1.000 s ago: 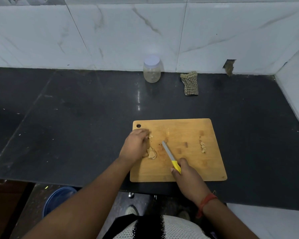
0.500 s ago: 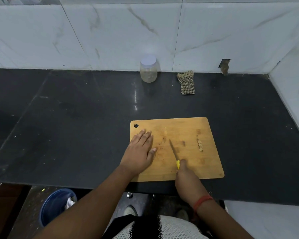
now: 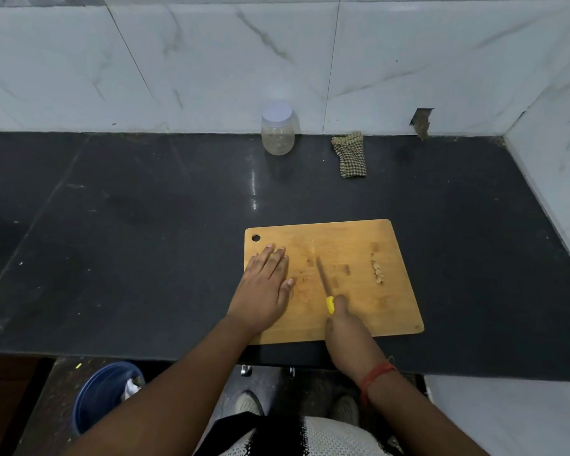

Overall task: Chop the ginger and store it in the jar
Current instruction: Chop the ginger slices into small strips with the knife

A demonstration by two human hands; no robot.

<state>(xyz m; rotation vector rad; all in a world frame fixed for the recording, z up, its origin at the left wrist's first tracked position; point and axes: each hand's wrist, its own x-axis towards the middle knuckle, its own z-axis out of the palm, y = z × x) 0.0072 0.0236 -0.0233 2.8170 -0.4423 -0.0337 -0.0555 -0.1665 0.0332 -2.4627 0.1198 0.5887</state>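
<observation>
A person stands at a dark stone table point(image 3: 145, 225), a wooden cutting board point(image 3: 349, 238) set before them. The left hand point(image 3: 264, 291) lies flat on the board's 9 o'clock side, fingers straight and together, its grip spread wide and holding nothing that can be seen. The right hand point(image 3: 346, 327), at the board's 6 o'clock edge, has its grip closed round the yellow handle of a knife point(image 3: 324, 284), the blade pointing toward 12 o'clock over the middle of the board. A small row of chopped ginger point(image 3: 377, 272) sits on the board's 3 o'clock side, well apart from the blade. The jar point(image 3: 277, 133), lid on, stands at 12 o'clock against the marble wall tiles point(image 3: 211, 60), with a checked cloth point(image 3: 350, 156) near it at 3 o'clock. A blue bucket point(image 3: 99, 393) shows on the floor at 7 o'clock.
</observation>
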